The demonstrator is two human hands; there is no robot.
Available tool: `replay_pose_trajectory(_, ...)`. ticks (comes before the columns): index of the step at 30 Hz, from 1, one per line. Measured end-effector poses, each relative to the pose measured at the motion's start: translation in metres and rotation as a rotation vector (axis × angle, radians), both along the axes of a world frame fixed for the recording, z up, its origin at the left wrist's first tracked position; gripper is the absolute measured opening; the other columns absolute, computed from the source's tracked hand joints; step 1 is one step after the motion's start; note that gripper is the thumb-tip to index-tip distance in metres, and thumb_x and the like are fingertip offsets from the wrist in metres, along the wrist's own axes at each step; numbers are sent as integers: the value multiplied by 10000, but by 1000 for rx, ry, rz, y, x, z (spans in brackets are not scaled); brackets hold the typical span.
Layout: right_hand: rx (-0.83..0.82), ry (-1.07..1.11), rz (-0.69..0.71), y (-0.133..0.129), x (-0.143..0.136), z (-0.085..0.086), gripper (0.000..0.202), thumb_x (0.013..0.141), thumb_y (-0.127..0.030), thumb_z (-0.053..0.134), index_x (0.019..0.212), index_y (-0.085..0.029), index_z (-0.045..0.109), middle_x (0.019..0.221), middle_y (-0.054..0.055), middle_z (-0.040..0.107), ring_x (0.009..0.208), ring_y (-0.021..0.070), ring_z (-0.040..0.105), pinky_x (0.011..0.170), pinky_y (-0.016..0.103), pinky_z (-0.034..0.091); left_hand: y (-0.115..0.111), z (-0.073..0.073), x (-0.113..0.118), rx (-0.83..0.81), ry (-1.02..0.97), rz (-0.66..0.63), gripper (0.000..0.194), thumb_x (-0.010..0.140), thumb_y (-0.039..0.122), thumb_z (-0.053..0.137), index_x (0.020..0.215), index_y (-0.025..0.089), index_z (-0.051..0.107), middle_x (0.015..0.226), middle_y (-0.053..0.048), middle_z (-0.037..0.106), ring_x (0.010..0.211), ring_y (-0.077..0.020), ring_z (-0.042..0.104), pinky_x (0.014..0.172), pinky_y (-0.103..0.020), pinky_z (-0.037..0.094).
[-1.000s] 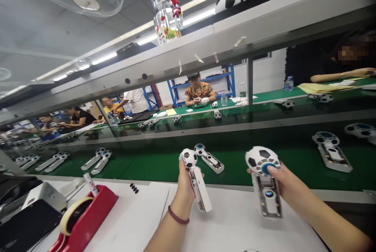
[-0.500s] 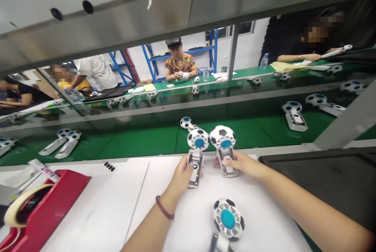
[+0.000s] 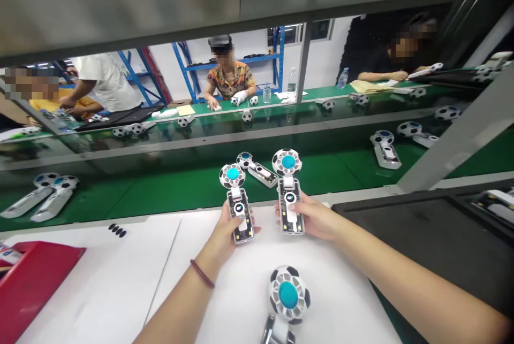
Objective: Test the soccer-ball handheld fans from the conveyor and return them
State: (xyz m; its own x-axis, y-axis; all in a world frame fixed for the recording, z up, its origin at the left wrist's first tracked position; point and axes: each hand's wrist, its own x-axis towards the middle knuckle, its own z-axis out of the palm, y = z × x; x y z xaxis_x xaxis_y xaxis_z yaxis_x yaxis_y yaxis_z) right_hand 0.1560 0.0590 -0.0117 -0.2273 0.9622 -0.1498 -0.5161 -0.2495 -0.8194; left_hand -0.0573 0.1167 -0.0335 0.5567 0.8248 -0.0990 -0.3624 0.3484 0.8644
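My left hand (image 3: pixel 228 226) is closed round the clear handle of a handheld fan (image 3: pixel 233 174) with a soccer-ball head and blue centre, thumb on its front. In my right hand (image 3: pixel 309 216) is a matching handheld fan (image 3: pixel 287 162), its thumb by the small round display. Both fans stand upright, heads up, and both displays are lit. A third fan (image 3: pixel 288 295) lies on the white sheet (image 3: pixel 241 290) nearer to me, its handle cut off by the frame. Just beyond my hands, another fan (image 3: pixel 262 174) rests on the green belt.
Several fans (image 3: pixel 56 197) lie along the green belt (image 3: pixel 160 186). A red tape dispenser (image 3: pixel 44 274) stands at left, near several small black ovals (image 3: pixel 117 230). At right is a black tray (image 3: pixel 385 237). A metal post (image 3: pixel 453 135) rises there. Co-workers (image 3: pixel 231 74) sit across the belt.
Both fans have tilted back so their fronts now face me, and their displays show. The camera view has shifted right, so everything appears further left.
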Motion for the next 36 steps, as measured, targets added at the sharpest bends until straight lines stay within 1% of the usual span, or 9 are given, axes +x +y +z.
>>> replay_pose_trajectory(5,26,-25,23,1,-2,-3,412,674,-226,663,997,-216,409,904,44,586,795,188,594,723,414,466,1,-2,0,-4,72,-33,380,741,166,565,1066,244,386,937,-33,536,764,-182,576,740,-451,495)
replay_pose_trajectory(8,15,-32,30,0,-3,-1,431,666,-229,674,996,-217,397,892,38,583,793,184,592,728,416,466,0,-1,0,6,83,-40,396,739,176,569,1078,245,378,922,-36,539,760,-183,576,713,-406,497)
replay_pose_trajectory(13,33,-69,27,1,-4,-2,418,669,-235,674,977,-212,392,874,27,573,768,169,587,734,410,464,-2,1,0,24,119,-52,394,735,197,579,1066,243,370,883,-36,550,687,-175,578,608,-326,485)
replay_pose_trajectory(18,57,-108,18,0,-3,-1,386,705,-233,648,993,-216,392,898,28,569,772,166,595,706,367,472,-3,1,-1,37,115,-72,389,741,209,572,1074,243,374,879,-41,548,694,-186,579,603,-332,483)
replay_pose_trajectory(24,69,-144,29,-1,-3,2,442,705,-267,658,1041,-226,372,931,42,569,791,172,595,702,353,474,-1,-1,-1,41,108,-86,415,749,229,570,1104,256,356,865,-38,548,694,-187,577,602,-330,483)
replay_pose_trajectory(29,108,-120,99,-2,-4,1,483,700,-290,662,1064,-235,349,949,36,555,808,171,594,771,394,454,-1,-1,0,27,74,-100,428,728,236,595,1088,241,364,897,-48,549,680,-183,586,619,-345,489)
replay_pose_trajectory(33,120,-110,116,-2,-5,2,502,698,-303,665,1068,-231,333,936,37,551,801,172,592,756,392,459,-2,1,0,16,89,-89,406,727,236,599,1064,238,373,904,-46,552,688,-187,591,626,-356,492)
replay_pose_trajectory(36,110,-124,104,-2,-4,1,517,692,-302,672,1076,-230,334,940,41,553,811,174,589,750,384,463,-3,3,0,9,82,-71,433,701,223,619,1057,232,372,891,-38,549,668,-181,588,623,-358,492)
